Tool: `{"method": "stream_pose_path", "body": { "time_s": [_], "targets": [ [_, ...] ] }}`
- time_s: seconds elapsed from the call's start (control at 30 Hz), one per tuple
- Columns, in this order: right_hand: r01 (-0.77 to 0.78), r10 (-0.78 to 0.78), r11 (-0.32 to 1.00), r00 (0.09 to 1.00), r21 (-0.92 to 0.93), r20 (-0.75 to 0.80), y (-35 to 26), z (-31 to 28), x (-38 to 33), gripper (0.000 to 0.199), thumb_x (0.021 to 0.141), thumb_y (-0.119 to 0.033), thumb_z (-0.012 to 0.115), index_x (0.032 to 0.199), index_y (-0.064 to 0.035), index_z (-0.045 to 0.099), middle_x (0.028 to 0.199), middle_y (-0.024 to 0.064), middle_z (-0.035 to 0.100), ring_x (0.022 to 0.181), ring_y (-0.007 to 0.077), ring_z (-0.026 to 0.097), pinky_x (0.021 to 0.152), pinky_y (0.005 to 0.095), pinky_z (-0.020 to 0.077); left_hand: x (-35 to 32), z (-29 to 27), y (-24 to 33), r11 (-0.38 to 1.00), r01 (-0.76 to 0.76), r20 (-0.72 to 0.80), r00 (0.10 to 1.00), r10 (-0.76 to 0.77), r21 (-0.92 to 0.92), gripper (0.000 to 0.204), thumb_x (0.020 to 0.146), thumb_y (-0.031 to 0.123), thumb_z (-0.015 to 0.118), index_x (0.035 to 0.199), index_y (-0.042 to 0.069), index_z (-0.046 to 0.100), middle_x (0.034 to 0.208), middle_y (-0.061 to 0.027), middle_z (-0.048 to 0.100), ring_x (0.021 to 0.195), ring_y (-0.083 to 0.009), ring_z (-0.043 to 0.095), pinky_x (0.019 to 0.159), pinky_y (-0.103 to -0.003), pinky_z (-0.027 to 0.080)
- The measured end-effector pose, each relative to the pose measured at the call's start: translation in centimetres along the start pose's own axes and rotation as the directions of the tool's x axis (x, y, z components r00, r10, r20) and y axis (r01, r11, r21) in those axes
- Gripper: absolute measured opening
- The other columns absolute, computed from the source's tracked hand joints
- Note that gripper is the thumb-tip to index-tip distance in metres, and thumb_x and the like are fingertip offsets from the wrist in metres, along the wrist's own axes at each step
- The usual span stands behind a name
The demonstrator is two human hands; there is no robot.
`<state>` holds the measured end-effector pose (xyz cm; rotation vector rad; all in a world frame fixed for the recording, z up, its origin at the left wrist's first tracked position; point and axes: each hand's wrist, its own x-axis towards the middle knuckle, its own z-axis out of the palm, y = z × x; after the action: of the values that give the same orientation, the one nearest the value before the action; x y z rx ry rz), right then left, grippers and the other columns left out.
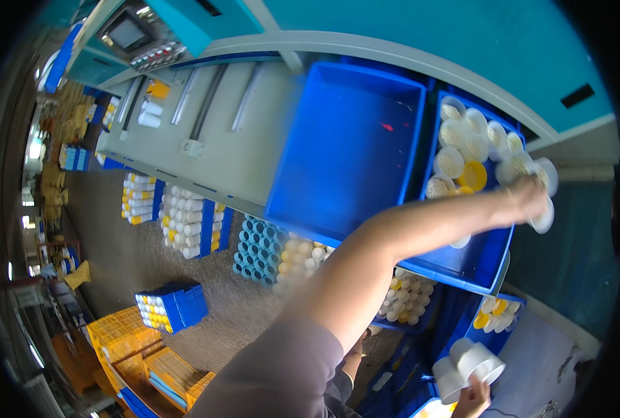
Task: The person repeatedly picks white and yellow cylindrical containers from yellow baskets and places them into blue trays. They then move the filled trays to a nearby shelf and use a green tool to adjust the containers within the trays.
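Observation:
My left arm reaches across to the right, and my left hand (529, 198) is closed around white cups (543, 214) at the right edge of a blue tray (456, 268). Some of those cups stick out past its rim. In the tray stand several white cups (449, 161) with pale, speckled insides, along with a yellow cup (473, 176). My forearm hides part of the tray. Low at the right, my right hand (472, 400) grips a small cluster of white cups (471, 359), held above a blue crate.
A second blue tray (355, 146), with a small red scrap inside, sits beside it on the grey machine table (254, 150). Control panel (132, 35) is at upper left. Stacked white and yellow cups (181, 219), turquoise cups (258, 247) and orange crates (125, 341) stand on the floor.

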<state>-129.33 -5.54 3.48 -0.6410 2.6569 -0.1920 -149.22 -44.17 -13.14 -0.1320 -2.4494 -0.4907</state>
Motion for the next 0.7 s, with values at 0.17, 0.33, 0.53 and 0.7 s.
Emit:
{"method": "stream_pose_path", "body": {
  "time_s": [0.17,0.33,0.53,0.7],
  "targets": [
    [-0.006,-0.003,0.999,0.972,0.039,0.235,2.0,4.6,-2.8,0.038,0.085,-0.025,0.067,0.119,-0.0092,0.07,0.086,0.0171,0.064,0.074,0.0272,0.062,0.069,0.0399,0.0502,-1.7,-8.4,13.3,0.859,0.086,-0.128,0.977,-0.173,-0.505,0.007,0.073,0.002,0.059,0.068,-0.004,0.06,0.074,-0.0214,0.064,0.071,-0.0329,0.066,0.067,-0.049,0.056],
    [0.123,-0.137,0.99,0.949,0.067,0.285,4.5,9.0,-4.4,0.033,0.084,-0.018,0.069,0.117,-0.0095,0.07,0.092,0.0194,0.067,0.078,0.0269,0.065,0.07,0.0383,0.0514,-12.4,-16.1,24.7,0.934,-0.075,-0.519,0.845,-0.126,-0.349,0.021,0.084,0.012,0.06,0.077,-0.008,0.062,0.095,-0.0264,0.064,0.088,-0.0362,0.065,0.091,-0.048,0.054],
    [0.36,-0.399,0.911,0.891,0.2,0.218,11.4,16.3,-5.9,0.03,0.084,-0.015,0.07,0.114,-0.0083,0.071,0.092,0.0187,0.068,0.078,0.0273,0.065,0.07,0.0381,0.0519,-26.6,-17.0,33.9,0.476,0.576,0.355,0.804,-0.478,-0.665,0.016,0.069,0.006,0.068,0.057,-0.001,0.061,0.071,-0.0154,0.059,0.066,-0.0231,0.059,0.058,-0.038,0.054],
    [0.623,-0.649,0.735,0.761,0.268,0.012,19.7,23.1,-8.9,0.028,0.084,-0.013,0.07,0.111,-0.0073,0.071,0.093,0.0181,0.068,0.078,0.0276,0.065,0.07,0.0379,0.0524,-38.3,-14.7,38.6,0.574,0.715,0.334,0.697,-0.635,-0.401,0.006,0.065,0.006,0.064,0.062,0.006,0.068,0.064,-0.0155,0.065,0.058,-0.0248,0.066,0.053,-0.037,0.054]
  ]
}}
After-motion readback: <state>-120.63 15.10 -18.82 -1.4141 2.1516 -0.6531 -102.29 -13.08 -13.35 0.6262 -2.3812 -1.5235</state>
